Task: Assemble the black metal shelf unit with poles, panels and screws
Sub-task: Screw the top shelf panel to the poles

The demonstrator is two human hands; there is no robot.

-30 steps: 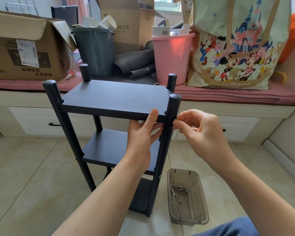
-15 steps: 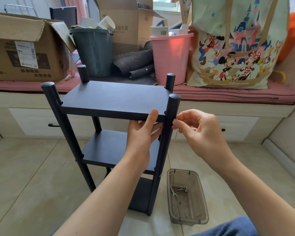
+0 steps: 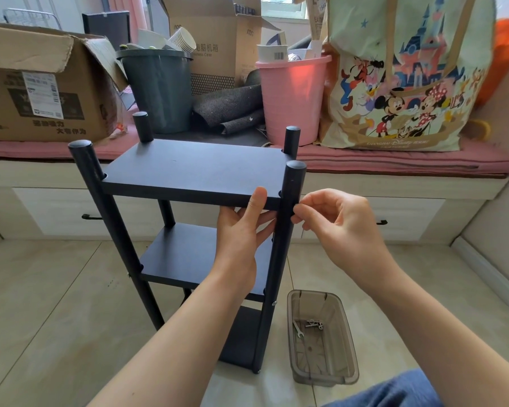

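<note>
The black shelf unit (image 3: 188,171) stands upright on the tiled floor, with three panels between four poles. My left hand (image 3: 241,236) holds the front edge of the top panel from below, thumb on the edge, close to the near right pole (image 3: 288,201). My right hand (image 3: 335,224) has its thumb and forefinger pinched against that pole at the top panel's height; whatever they hold is hidden, most likely a screw. A silver screw head (image 3: 274,303) shows lower on the same pole.
A clear grey plastic tray (image 3: 321,374) lies on the floor right of the shelf, holding a small wrench (image 3: 297,329) and a few screws (image 3: 314,324). Behind runs a padded bench (image 3: 394,165) with cardboard boxes, a grey bin (image 3: 159,89), a pink bin (image 3: 291,98) and a printed tote bag (image 3: 403,74).
Both hands stay at the top panel's near right corner. The fingertips of my right hand have shifted slightly against the pole.
</note>
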